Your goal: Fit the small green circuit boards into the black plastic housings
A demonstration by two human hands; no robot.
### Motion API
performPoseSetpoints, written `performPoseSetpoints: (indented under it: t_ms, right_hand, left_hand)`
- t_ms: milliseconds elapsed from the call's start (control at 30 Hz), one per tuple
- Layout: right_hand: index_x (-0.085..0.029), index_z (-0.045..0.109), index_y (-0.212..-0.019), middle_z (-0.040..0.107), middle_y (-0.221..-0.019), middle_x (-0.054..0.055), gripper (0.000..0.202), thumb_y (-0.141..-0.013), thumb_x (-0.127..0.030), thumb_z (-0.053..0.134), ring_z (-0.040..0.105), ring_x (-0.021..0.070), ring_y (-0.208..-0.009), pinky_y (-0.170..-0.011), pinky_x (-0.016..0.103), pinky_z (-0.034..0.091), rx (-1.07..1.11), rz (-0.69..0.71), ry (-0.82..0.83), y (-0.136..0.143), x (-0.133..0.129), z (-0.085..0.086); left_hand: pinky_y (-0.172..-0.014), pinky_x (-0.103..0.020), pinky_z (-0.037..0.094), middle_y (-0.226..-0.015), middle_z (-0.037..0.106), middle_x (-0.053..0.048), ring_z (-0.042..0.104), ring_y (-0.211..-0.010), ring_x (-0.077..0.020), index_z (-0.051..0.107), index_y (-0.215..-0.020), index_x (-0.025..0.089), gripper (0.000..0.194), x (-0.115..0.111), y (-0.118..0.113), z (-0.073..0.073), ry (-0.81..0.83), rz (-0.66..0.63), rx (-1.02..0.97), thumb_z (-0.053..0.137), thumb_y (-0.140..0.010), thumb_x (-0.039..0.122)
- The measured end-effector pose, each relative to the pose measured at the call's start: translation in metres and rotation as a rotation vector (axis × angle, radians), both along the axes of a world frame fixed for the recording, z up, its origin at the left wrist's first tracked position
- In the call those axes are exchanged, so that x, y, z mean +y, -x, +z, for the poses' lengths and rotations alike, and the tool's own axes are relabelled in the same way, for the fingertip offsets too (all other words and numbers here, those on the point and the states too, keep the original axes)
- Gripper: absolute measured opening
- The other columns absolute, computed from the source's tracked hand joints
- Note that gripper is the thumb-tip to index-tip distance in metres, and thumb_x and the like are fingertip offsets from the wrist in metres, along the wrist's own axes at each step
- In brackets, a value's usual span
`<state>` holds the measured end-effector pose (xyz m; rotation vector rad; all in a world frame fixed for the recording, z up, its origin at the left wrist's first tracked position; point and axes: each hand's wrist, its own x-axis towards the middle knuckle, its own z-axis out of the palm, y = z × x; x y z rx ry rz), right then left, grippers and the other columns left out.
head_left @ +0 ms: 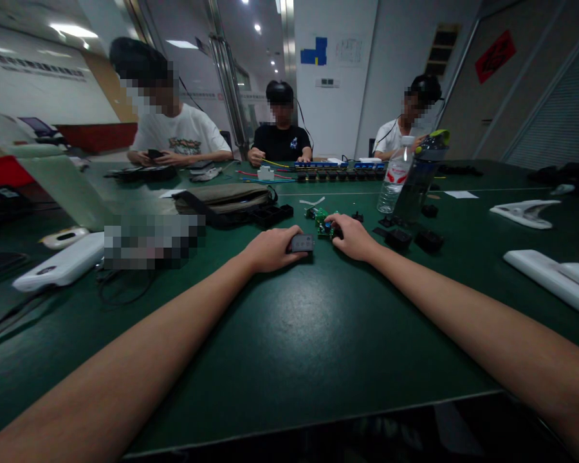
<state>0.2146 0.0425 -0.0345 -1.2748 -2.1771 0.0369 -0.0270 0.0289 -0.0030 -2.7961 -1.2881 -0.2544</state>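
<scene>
My left hand (273, 249) is closed around a small dark grey box (302, 243), low over the green table. The near face of the box carries small round marks, too small to read. To its right, my right hand (352, 236) is curled over a green circuit board (324, 228) with a blue part, its fingers bent round the board's edge. More green board pieces (313, 212) lie just behind. Small black plastic parts (390, 222) and two black housings (398, 239) are to the right of my right hand.
Beyond my hands lie a grey-brown bag (231, 196) and black trays (273, 214). A water bottle (396, 177) and a dark bottle (421, 183) stand right. White devices (62, 260) and a pale green tumbler (62, 186) are left. Several people sit opposite.
</scene>
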Motion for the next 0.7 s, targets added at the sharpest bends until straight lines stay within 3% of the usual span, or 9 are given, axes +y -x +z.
performPoseSetpoints:
  t_ms: [167,533,700]
  right_hand:
    - [-0.017,0.06,-0.119,0.065,-0.106,0.011,0.044,-0.075,-0.011,0.057,0.061,0.0248,-0.099,-0.095,0.039,0.047,-0.033,-0.163,0.055,0.0018,-0.002,-0.0009]
    - [-0.02,0.065,-0.113,0.064,-0.101,0.012,0.036,-0.077,-0.021,0.065,0.062,0.0285,-0.097,-0.088,0.041,0.051,-0.056,-0.307,0.003,0.0,-0.0026,-0.004]
    - [-0.016,0.07,-0.099,0.063,-0.1,0.017,0.021,-0.083,-0.026,0.062,0.063,0.0318,-0.094,-0.088,0.045,0.051,-0.055,-0.374,0.069,-0.001,-0.0017,-0.0051]
  left_hand:
    - [-0.074,-0.032,0.049,-0.103,0.072,-0.007,0.069,-0.091,-0.0256,0.054,-0.116,0.022,0.044,-0.0006,-0.0004,0.001,0.002,0.004,0.002,0.054,-0.086,0.054]
    - [-0.076,-0.034,0.05,-0.103,0.072,-0.009,0.069,-0.092,-0.0268,0.054,-0.116,0.022,0.044,-0.0015,-0.0003,0.0012,0.001,-0.004,-0.006,0.053,-0.086,0.054]
    - [-0.076,-0.034,0.05,-0.104,0.072,-0.009,0.069,-0.092,-0.0266,0.054,-0.117,0.021,0.044,-0.0025,-0.0013,0.003,0.015,0.004,0.0,0.053,-0.087,0.053]
